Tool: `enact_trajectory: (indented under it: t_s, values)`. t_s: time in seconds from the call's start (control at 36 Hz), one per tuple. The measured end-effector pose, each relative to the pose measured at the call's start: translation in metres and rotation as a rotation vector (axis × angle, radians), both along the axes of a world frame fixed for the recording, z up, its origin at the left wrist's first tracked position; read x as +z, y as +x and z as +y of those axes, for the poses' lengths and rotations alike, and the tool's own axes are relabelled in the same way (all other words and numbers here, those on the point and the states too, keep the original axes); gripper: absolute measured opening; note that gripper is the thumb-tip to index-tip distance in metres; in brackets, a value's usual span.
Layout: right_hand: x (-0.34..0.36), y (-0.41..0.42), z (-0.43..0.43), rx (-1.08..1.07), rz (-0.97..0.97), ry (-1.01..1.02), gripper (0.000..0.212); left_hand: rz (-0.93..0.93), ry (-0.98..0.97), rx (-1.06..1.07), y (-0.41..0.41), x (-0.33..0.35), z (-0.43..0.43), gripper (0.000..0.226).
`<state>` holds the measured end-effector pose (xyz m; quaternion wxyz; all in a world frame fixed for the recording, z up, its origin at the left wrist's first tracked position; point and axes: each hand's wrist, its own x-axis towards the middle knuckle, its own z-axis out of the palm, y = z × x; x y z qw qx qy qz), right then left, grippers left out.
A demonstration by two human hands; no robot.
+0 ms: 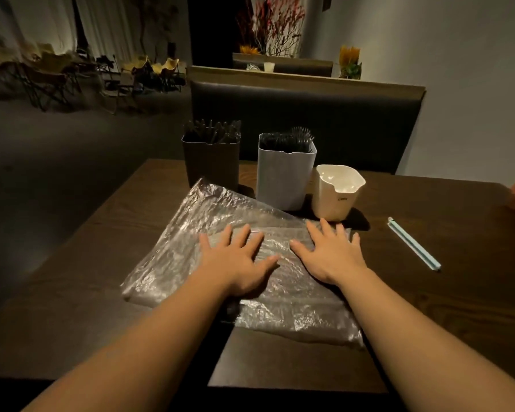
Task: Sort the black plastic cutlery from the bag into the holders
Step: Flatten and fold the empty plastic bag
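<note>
Head view: left hand (235, 260) and right hand (330, 254) flat, fingers spread, pressing crinkled clear plastic bag (188, 233) onto dark wooden desk (428, 307).
Bag looks empty; black plastic cutlery (211, 130) stands in dark brown square holder (211, 165) and tall grey holder (283, 179) behind it; small cream holder (332, 200) shows none. Risk: slick film sliding under the palms, far edge knocking the light cream holder.

Dark wooden table (428, 292), pale blue stick (414, 244), padded bench (309, 114)

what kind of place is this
Likely a restaurant or café: a padded booth seat behind the table, holders of black cutlery, and more chairs across the room.
</note>
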<state>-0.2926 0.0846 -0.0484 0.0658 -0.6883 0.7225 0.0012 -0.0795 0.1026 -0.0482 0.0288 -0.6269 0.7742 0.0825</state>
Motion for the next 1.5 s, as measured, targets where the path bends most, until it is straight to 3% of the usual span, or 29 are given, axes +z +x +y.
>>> enact_trajectory:
  t_s: [0.06, 0.11, 0.17, 0.25, 0.33, 0.56, 0.67, 0.72, 0.78, 0.86, 0.92, 0.97, 1.03, 1.08, 1.17, 1.22, 1.31, 1.39, 1.5]
  values:
    - [-0.001, 0.003, 0.0, 0.015, 0.006, -0.008, 0.087, -0.069, 0.041, 0.007, 0.003, 0.015, -0.007, 0.08]
    - [-0.002, 0.007, 0.0, 0.025, 0.009, 0.004, 0.087, -0.119, -0.056, 0.016, -0.01, 0.03, -0.014, 0.071]
    - [-0.002, 0.008, 0.0, 0.038, 0.002, 0.008, 0.084, -0.057, -0.212, -0.016, -0.028, 0.034, -0.021, 0.063]
    - [-0.003, 0.003, 0.002, 0.062, -0.007, 0.007, 0.081, 0.052, -0.138, -0.059, -0.034, 0.021, -0.034, 0.062]
    - [-0.004, -0.006, 0.001, 0.079, 0.003, 0.038, 0.086, 0.063, -0.033, 0.057, -0.009, 0.005, -0.047, 0.063]
    - [-0.004, -0.012, -0.001, 0.102, 0.018, 0.037, 0.085, 0.108, 0.008, 0.362, 0.084, 0.001, -0.064, 0.064]
    - [-0.001, -0.011, 0.001, 0.096, -0.028, 0.034, 0.082, 0.183, -0.101, 0.427, 0.116, -0.001, -0.063, 0.058]
    - [0.001, -0.01, 0.002, 0.094, -0.181, -0.058, 0.074, 0.341, -0.291, 0.442, 0.118, 0.003, -0.057, 0.049]
    - [0.007, -0.014, 0.004, 0.034, -0.426, -0.277, 0.06, 0.494, -0.454, 0.465, 0.117, 0.012, -0.049, 0.038]
    - [0.022, -0.032, 0.008, -0.142, -0.523, -0.605, 0.037, 0.381, -0.349, 0.538, 0.122, 0.033, -0.04, 0.029]
    - [0.033, -0.051, 0.012, -0.277, -0.359, -0.49, 0.031, 0.233, -0.132, 0.569, 0.129, 0.043, -0.037, 0.033]
    - [0.041, -0.062, 0.017, -0.352, -0.176, -0.137, 0.057, 0.2, 0.057, 0.581, 0.135, 0.049, -0.034, 0.041]
    - [0.044, -0.063, 0.022, -0.324, -0.173, 0.115, 0.078, 0.296, 0.179, 0.581, 0.14, 0.051, -0.032, 0.043]
    - [0.046, -0.058, 0.027, -0.234, -0.263, 0.223, 0.07, 0.429, 0.304, 0.569, 0.143, 0.055, -0.029, 0.035]
    - [0.046, -0.047, 0.03, -0.134, -0.524, 0.304, 0.044, 0.357, 0.428, 0.518, 0.146, 0.062, -0.023, 0.02]
    - [0.047, -0.046, 0.03, -0.159, -0.684, 0.273, 0.029, 0.322, 0.404, 0.53, 0.148, 0.063, -0.021, 0.015]
    - [0.047, -0.05, 0.029, -0.168, -0.77, 0.23, 0.024, 0.365, 0.297, 0.526, 0.154, 0.062, -0.018, 0.009]
    - [0.047, -0.055, 0.028, -0.147, -0.961, 0.245, 0.02, 0.608, 0.303, 0.499, 0.161, 0.06, -0.015, 0.006]
    - [0.043, -0.062, 0.031, -0.103, -1.138, 0.378, 0.022, 0.964, 0.494, 0.529, 0.167, 0.057, -0.008, 0.013]
